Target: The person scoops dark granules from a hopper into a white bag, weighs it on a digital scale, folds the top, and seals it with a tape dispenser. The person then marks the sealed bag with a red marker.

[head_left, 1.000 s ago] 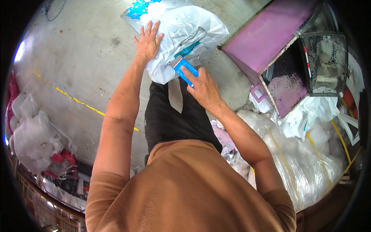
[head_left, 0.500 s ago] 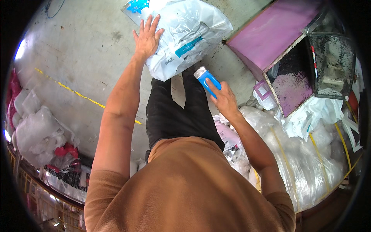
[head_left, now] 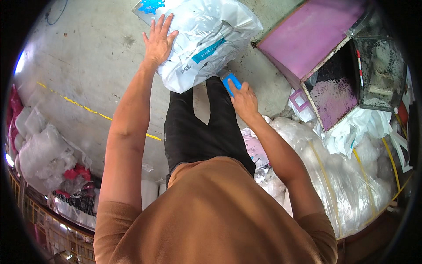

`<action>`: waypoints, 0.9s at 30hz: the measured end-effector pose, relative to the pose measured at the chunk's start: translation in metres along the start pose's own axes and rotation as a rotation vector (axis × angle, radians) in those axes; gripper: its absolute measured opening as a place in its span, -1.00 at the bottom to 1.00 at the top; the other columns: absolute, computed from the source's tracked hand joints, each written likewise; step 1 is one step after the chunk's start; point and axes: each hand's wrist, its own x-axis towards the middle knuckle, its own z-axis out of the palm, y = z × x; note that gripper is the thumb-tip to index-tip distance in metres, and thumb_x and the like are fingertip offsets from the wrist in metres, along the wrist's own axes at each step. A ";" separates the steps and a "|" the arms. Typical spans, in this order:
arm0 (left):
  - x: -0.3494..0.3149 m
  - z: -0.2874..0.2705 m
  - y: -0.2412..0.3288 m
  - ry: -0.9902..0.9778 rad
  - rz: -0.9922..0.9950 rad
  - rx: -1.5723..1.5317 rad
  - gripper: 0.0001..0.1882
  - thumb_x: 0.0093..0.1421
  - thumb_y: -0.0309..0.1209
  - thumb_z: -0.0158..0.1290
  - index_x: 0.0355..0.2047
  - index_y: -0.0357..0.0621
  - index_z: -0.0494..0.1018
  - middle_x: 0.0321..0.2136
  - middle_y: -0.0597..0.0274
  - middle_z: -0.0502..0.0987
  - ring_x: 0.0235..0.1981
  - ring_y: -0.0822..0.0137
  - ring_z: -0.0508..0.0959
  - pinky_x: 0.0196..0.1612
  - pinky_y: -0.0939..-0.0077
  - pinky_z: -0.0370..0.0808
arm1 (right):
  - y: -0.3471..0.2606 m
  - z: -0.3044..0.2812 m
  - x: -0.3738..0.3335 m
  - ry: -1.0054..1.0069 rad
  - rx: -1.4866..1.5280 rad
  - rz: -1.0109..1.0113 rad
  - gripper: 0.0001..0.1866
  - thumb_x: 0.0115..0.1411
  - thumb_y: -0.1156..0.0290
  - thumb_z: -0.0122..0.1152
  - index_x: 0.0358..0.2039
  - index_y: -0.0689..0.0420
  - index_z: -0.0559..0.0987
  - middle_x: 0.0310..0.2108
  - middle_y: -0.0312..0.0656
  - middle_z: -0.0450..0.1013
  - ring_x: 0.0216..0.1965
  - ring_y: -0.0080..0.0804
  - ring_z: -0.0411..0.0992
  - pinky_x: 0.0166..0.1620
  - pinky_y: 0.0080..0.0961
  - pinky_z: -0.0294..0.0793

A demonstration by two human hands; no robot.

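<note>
The right hand has its grip closed around a small blue tool, the fingers curled over its lower end so that only the upper blue part sticks out beyond the knuckles; what kind of tool it is cannot be told. The tool's free end lies just beside the lower edge of a large white plastic sack, close to it, though whether the two touch cannot be told.

Up and to the left of that grip, the left hand lies flat and spread on the sack's left side, fingers wide apart and pressed to the plastic, holding nothing between them. The sack is crumpled, shows a teal band of print, and lies on the grey concrete floor just beyond the person's black trousers. A bit of blue-printed clear film shows at the sack's far left corner.

To the right of the right hand stands an open box with a pink lid and a dark inside. Below and right of that hand, near the forearm, sits a big bale of clear plastic bound with yellow straps. Well to the left of both hands, a yellow line crosses the floor, and past it lie bundles of clear and red plastic.
</note>
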 end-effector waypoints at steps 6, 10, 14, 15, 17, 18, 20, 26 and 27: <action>0.002 0.003 -0.002 -0.049 -0.004 -0.002 -0.28 0.44 0.28 -0.22 0.54 0.54 0.00 0.57 0.30 -0.03 0.57 -0.08 -0.07 0.45 -0.57 -0.14 | 0.122 0.088 0.019 -0.543 -0.103 0.224 -0.62 0.23 0.40 0.16 0.05 0.14 0.66 -0.10 0.24 0.61 0.11 0.18 0.53 0.10 -0.03 0.55; 0.025 -0.010 -0.023 -0.059 0.012 -0.098 -0.29 0.46 0.25 -0.21 0.54 0.53 -0.01 0.57 0.30 -0.01 0.57 -0.09 -0.07 0.45 -0.56 -0.12 | 0.178 0.094 -0.070 -0.420 0.022 0.488 -0.49 0.21 0.38 0.16 0.21 0.03 0.58 -0.04 0.23 0.59 0.00 0.16 0.59 0.09 -0.02 0.56; 0.036 -0.020 -0.038 -0.114 -0.048 -0.059 -0.25 0.42 0.30 -0.20 0.54 0.52 -0.01 0.57 0.16 -0.02 0.56 -0.12 -0.03 0.45 -0.54 -0.10 | 0.191 0.100 -0.112 -0.278 0.387 0.636 -0.43 0.17 0.31 0.30 0.21 0.19 0.58 -0.03 0.15 0.63 -0.01 -0.03 0.62 0.08 -0.22 0.57; 0.037 -0.024 -0.038 -0.134 -0.075 -0.050 -0.23 0.41 0.33 -0.21 0.54 0.48 0.00 0.56 0.08 0.01 0.55 -0.18 0.00 0.45 -0.53 -0.08 | 0.188 0.099 -0.120 -0.222 0.493 0.630 -0.40 0.14 0.30 0.36 0.21 0.23 0.58 0.00 0.13 0.62 -0.01 -0.08 0.63 0.09 -0.28 0.56; 0.042 -0.030 -0.027 -0.212 -0.149 0.015 -0.21 0.41 0.33 -0.22 0.54 0.41 -0.01 0.54 0.06 0.06 0.53 -0.22 0.02 0.44 -0.54 -0.05 | 0.191 0.125 -0.139 -0.067 0.703 0.662 -0.36 0.14 0.33 0.44 0.25 0.22 0.57 0.07 0.05 0.62 0.04 -0.22 0.61 0.16 -0.41 0.51; 0.035 -0.038 -0.024 -0.250 -0.207 0.072 -0.20 0.41 0.33 -0.23 0.55 0.37 -0.01 0.53 0.05 0.09 0.53 -0.25 0.03 0.43 -0.54 -0.03 | 0.167 0.096 -0.132 -0.102 0.759 0.702 -0.33 0.13 0.22 0.43 0.24 0.22 0.56 0.10 0.10 0.60 0.11 -0.17 0.59 0.17 -0.37 0.50; 0.031 -0.046 -0.007 -0.279 -0.286 0.076 -0.18 0.41 0.30 -0.17 0.54 0.30 0.02 0.52 0.05 0.12 0.52 -0.28 0.03 0.42 -0.56 -0.02 | 0.154 0.091 -0.135 -0.050 0.813 0.742 -0.33 0.16 0.23 0.43 0.26 0.21 0.55 0.10 0.11 0.60 0.10 -0.15 0.59 0.18 -0.36 0.49; -0.008 -0.048 0.054 0.068 -0.224 -0.004 -0.51 0.38 -0.04 0.07 0.20 -0.01 0.45 0.23 -0.13 0.46 0.28 -0.22 0.41 0.27 -0.15 0.36 | 0.151 0.061 -0.135 0.076 0.794 0.737 -0.35 0.18 0.27 0.41 0.28 0.17 0.54 0.13 0.10 0.58 0.14 -0.13 0.56 0.21 -0.37 0.45; -0.022 -0.044 0.076 0.106 -0.162 -0.111 -0.59 0.37 -0.11 0.10 0.08 -0.09 0.54 0.13 -0.16 0.56 0.20 -0.18 0.52 0.20 -0.06 0.45 | 0.157 0.065 -0.136 0.079 0.830 0.751 -0.35 0.18 0.31 0.42 0.29 0.15 0.54 0.13 0.06 0.58 0.13 -0.19 0.55 0.22 -0.39 0.44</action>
